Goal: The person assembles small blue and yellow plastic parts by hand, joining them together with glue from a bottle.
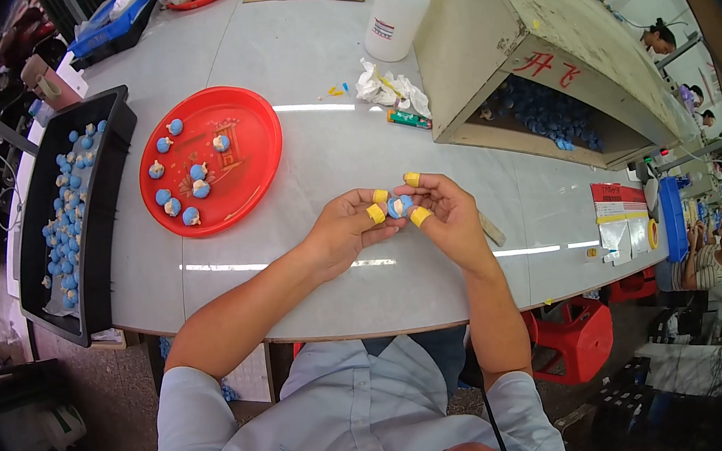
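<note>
Between my two hands, above the grey tabletop, is a small blue figurine head (399, 207) with a cream-coloured patch. My left hand (347, 227) pinches it from the left with thumb and forefinger. From the other side my right hand (443, 212) grips it too. Yellow tape wraps the tips of the thumb and forefinger on both hands. Left of my hands lies a round red tray (262, 179), where several similar blue and cream pieces (201, 188) are spread apart.
A long black bin (121, 133) full of blue pieces stands at far left. At back right, a beige box-like housing (471, 61) holds a dark blue heap. Near it are a white bottle (396, 21), crumpled tissue (390, 88) and a green tube (409, 119). Red stools (583, 338) stand below right.
</note>
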`<state>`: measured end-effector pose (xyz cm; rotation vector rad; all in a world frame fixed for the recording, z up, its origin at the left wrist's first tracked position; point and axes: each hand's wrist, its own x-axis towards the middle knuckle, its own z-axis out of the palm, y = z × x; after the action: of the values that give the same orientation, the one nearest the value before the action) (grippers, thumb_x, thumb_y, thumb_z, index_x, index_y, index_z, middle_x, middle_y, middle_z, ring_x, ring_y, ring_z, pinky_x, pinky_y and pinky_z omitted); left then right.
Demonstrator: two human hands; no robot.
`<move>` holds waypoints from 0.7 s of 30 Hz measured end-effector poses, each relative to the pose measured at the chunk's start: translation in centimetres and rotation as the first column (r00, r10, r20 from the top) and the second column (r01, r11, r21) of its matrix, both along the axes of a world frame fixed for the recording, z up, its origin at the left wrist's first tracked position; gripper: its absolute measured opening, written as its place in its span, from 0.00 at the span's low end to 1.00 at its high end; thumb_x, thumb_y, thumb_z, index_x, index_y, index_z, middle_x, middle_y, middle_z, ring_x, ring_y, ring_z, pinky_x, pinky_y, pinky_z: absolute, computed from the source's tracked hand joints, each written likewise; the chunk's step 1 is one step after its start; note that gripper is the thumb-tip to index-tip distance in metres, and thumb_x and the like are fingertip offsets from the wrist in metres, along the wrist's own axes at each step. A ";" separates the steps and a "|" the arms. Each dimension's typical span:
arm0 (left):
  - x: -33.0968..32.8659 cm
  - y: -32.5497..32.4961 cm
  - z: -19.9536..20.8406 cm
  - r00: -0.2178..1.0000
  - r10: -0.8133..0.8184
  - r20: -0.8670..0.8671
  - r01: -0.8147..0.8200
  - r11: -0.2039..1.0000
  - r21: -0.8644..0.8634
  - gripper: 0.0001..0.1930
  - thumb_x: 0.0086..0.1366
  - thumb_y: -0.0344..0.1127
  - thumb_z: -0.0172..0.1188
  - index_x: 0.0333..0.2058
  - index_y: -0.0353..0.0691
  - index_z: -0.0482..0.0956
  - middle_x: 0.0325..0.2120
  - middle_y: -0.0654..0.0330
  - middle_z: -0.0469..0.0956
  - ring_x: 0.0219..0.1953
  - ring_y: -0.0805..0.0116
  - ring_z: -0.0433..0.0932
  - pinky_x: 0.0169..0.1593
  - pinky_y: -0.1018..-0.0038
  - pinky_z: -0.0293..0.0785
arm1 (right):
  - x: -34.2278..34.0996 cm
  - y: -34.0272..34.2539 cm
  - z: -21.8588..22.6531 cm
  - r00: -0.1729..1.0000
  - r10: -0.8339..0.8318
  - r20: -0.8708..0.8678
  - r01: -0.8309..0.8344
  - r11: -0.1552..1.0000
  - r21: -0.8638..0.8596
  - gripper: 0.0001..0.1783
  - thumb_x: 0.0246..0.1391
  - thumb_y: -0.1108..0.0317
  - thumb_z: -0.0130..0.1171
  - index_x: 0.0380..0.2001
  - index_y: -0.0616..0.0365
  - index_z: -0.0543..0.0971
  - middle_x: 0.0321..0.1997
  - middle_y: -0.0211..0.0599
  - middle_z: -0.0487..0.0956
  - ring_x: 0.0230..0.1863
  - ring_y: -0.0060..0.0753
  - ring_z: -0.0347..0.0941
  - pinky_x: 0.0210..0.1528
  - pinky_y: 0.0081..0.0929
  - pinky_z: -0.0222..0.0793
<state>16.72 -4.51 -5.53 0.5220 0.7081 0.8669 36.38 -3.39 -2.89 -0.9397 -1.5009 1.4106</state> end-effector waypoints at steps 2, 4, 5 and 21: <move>0.0 0.0 -0.1 1.000 -0.014 0.023 0.014 1.000 0.015 0.13 0.70 0.31 0.54 0.50 0.33 0.69 0.47 0.53 0.75 0.49 0.63 0.78 0.54 0.71 0.77 | -0.1 -0.1 0.0 1.000 0.000 -0.006 0.000 1.000 -0.001 0.23 0.53 0.84 0.54 0.53 0.68 0.70 0.50 0.45 0.78 0.50 0.28 0.73 0.55 0.25 0.69; 0.1 0.0 -0.1 1.000 0.000 0.013 0.000 1.000 0.010 0.13 0.69 0.31 0.55 0.50 0.33 0.69 0.47 0.54 0.75 0.49 0.63 0.78 0.54 0.71 0.77 | -0.1 -0.1 -0.2 0.994 -0.036 0.099 0.025 0.994 0.108 0.22 0.53 0.81 0.56 0.53 0.66 0.71 0.50 0.41 0.80 0.45 0.22 0.74 0.46 0.21 0.67; 0.2 0.0 -0.1 1.000 0.014 0.005 -0.014 1.000 0.007 0.13 0.68 0.31 0.56 0.49 0.33 0.70 0.46 0.54 0.75 0.49 0.64 0.78 0.53 0.72 0.78 | 0.0 -0.1 -0.3 0.994 -0.036 0.099 0.025 0.994 0.106 0.22 0.53 0.81 0.56 0.53 0.66 0.71 0.50 0.41 0.80 0.45 0.22 0.74 0.46 0.21 0.67; 0.4 -0.3 -0.2 0.999 0.049 -0.022 -0.048 0.998 0.038 0.11 0.67 0.28 0.56 0.47 0.32 0.72 0.45 0.55 0.75 0.48 0.66 0.77 0.52 0.71 0.78 | -0.6 -0.7 0.8 0.924 -0.161 0.347 0.058 0.955 0.290 0.23 0.47 0.81 0.61 0.50 0.64 0.74 0.45 0.37 0.83 0.35 0.22 0.71 0.37 0.20 0.65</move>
<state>17.12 -4.82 -5.69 0.5506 0.7294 0.9218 35.75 -4.09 -2.08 -1.1345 -1.8320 0.9439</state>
